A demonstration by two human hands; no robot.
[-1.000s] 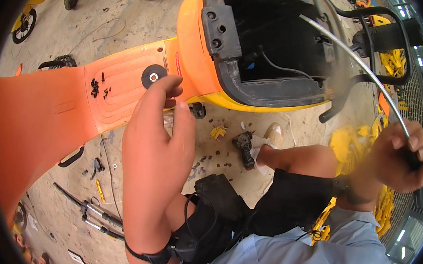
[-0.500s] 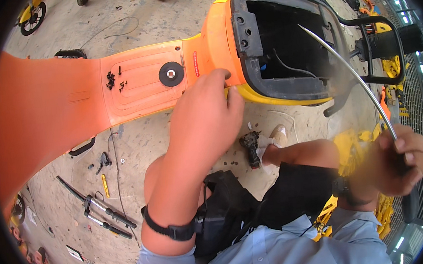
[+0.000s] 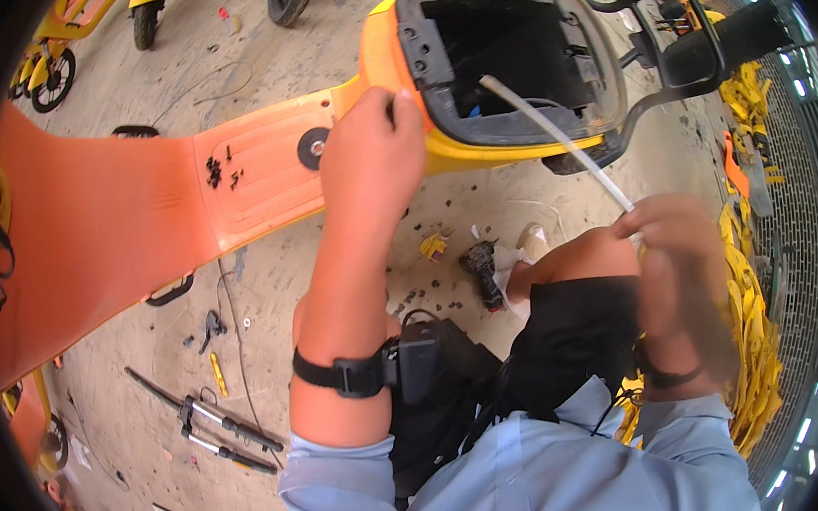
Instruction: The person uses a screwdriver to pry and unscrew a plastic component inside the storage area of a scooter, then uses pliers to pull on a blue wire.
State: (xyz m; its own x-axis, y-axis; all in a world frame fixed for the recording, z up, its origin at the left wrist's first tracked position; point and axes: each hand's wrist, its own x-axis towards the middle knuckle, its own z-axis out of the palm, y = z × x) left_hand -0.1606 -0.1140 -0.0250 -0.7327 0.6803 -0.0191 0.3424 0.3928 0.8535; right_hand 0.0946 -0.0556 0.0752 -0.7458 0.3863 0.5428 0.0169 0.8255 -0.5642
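While gripping the orange-yellow scooter body (image 3: 259,186) at the edge of its open black compartment (image 3: 518,55), left hand (image 3: 372,157) curled, fingertips hooked over the rim. Right hand (image 3: 674,263) blurred, fingers pinched shut round the near end of a thin pale rod (image 3: 554,138); far end of rod reaching into the compartment. Black round cap (image 3: 312,148) on the footboard just left of the left hand. On the concrete below: black power tool (image 3: 482,269), long-handled tools (image 3: 216,424), scattered screws.
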